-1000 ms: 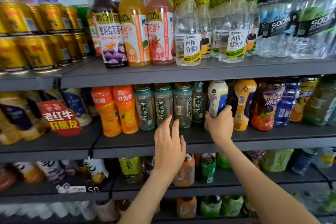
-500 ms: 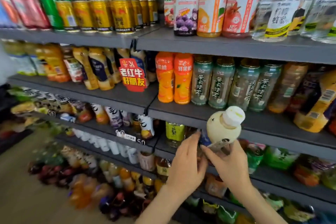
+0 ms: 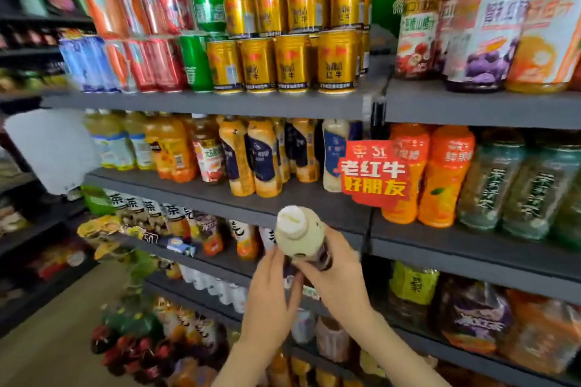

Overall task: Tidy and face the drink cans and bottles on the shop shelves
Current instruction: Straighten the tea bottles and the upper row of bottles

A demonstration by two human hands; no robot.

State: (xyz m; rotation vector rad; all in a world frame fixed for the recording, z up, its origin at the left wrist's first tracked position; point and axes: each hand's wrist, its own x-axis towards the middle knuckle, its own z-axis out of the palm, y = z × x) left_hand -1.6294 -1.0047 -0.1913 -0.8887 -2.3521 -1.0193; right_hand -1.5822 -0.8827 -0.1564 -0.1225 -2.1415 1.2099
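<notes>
Now, drinks aisle: my R hand point(image 3: 336, 276) and L hand point(image 3: 270, 291) both grip a cream bottle point(image 3: 297, 236), cap toward me, in front of the mid shelf point(image 3: 204, 190).

A red sign point(image 3: 375, 174) with white and yellow lettering hangs right of the frame's centre. A pale, blurred sheet point(image 3: 52, 148) sits at the left edge. Tan floor point(image 3: 47, 352) fills the lower left corner.
</notes>
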